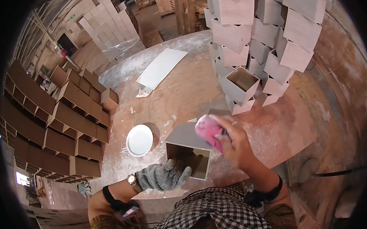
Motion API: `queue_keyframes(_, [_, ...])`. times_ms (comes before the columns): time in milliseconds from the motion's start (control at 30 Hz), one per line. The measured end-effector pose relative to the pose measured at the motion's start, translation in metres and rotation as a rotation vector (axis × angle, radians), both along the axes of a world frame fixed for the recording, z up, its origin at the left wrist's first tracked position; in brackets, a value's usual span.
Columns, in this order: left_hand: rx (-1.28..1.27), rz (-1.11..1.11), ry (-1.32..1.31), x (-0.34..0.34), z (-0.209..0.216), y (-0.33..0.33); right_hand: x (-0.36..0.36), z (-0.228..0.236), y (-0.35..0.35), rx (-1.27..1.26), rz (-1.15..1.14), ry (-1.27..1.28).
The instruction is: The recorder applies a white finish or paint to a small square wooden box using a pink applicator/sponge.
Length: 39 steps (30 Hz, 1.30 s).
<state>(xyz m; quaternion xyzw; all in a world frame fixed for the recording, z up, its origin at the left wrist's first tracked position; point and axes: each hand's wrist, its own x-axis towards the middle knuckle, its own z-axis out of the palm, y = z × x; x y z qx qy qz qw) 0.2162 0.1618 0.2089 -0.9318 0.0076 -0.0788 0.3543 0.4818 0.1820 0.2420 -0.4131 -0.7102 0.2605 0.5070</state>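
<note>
An open-ended box (184,135), grey outside and brown inside, lies on the worktable in front of me with its opening toward me. My left hand (163,176), in a grey knitted glove, holds the box at its near left edge, with the fingers reaching into the opening. My bare right hand (233,142) is closed around a pink sponge (209,131), slightly blurred, over the box's right side. Whether the sponge touches the box I cannot tell. A round white dish (139,140) stands left of the box.
Tall stacks of pale boxes (235,33) rise at the far right of the table (180,86). Brown unpainted boxes (76,123) are piled along the left. A white sheet (162,68) lies farther back. Another grey glove (84,188) is at the lower left.
</note>
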Motion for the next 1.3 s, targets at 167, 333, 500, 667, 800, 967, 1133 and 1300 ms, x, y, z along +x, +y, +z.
queue_keyframes(167, [-0.141,0.119,0.041,0.010,-0.004,0.022,0.034,0.015,-0.005,-0.186,0.147,0.191])
queue_keyframes(333, [-0.371,0.194,-0.207,0.033,0.021,0.045,0.109,-0.045,0.000,-0.391,-0.147,1.139])
queue_keyframes(500, [-0.374,0.222,-0.162,0.040,0.025,0.041,0.141,-0.095,-0.009,-0.352,-0.245,1.238])
queue_keyframes(667, [-0.246,0.176,-0.071,0.063,0.037,0.050,0.155,-0.151,-0.026,-0.483,-0.348,1.273])
queue_keyframes(800, [-0.177,0.130,-0.014,0.079,0.051,0.061,0.157,-0.154,-0.025,-0.471,-0.371,1.298])
queue_keyframes(967, [-0.171,0.148,0.032,0.106,0.071,0.079,0.161,-0.145,-0.027,-0.510,-0.353,1.329])
queue_keyframes(1133, [-0.494,0.202,-0.295,0.147,0.069,0.129,0.172,-0.166,-0.034,-0.493,-0.431,1.328])
queue_keyframes(1300, [-0.691,0.121,-0.319,0.194,0.068,0.181,0.188,-0.183,-0.044,-0.530,-0.489,1.369])
